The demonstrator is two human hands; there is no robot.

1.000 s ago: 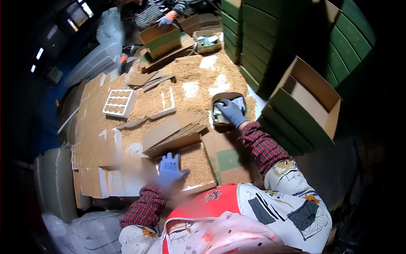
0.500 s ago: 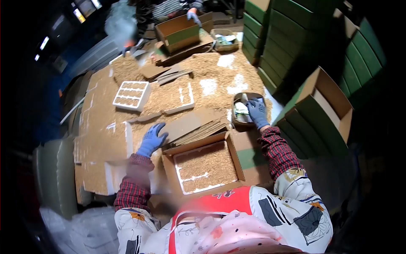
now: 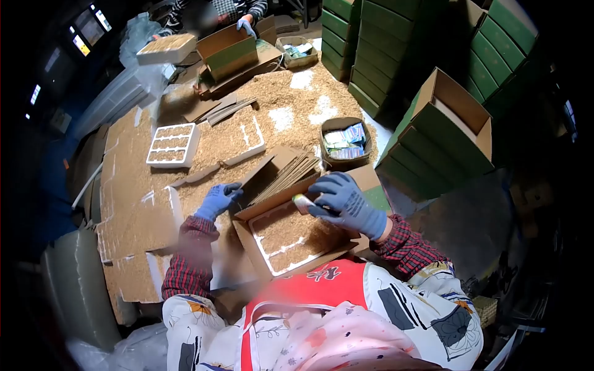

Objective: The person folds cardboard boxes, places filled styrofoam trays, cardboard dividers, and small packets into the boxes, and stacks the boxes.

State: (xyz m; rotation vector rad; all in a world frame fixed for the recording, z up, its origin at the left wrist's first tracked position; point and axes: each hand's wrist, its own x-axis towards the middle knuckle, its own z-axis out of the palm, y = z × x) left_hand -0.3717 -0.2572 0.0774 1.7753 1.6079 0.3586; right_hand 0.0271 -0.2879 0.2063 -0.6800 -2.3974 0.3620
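Note:
My right hand [image 3: 349, 207], in a blue-grey glove, is over the open cardboard box [image 3: 348, 255] in front of me. Pinched in its fingers is a small white-and-green packet [image 3: 302, 203]. Inside the box lies a white foam tray [image 3: 270, 267] filled with wood shavings. My left hand [image 3: 218, 200], gloved in blue, is at the box's far left corner. Its fingers close on the near end of a cardboard sheet [image 3: 258, 174], which stands tilted beside a stack of cardboard sheets [image 3: 289, 178]. Beyond my right hand, a basket [image 3: 348, 163] contains several similar packets [image 3: 346, 141].
Wood shavings [image 3: 216, 148] cover the table, where another foam tray [image 3: 185, 148] sits. Green boxes [image 3: 393, 55] are stacked at right, near an open box [image 3: 461, 117]. Across the table, a co-worker's gloved hand [image 3: 246, 26] touches another open box [image 3: 229, 52].
My right hand has come from the basket to above the box, bringing a packet. My left fingers have closed at the cardboard, whose top sheet is now raised. A foam tray appears by the co-worker.

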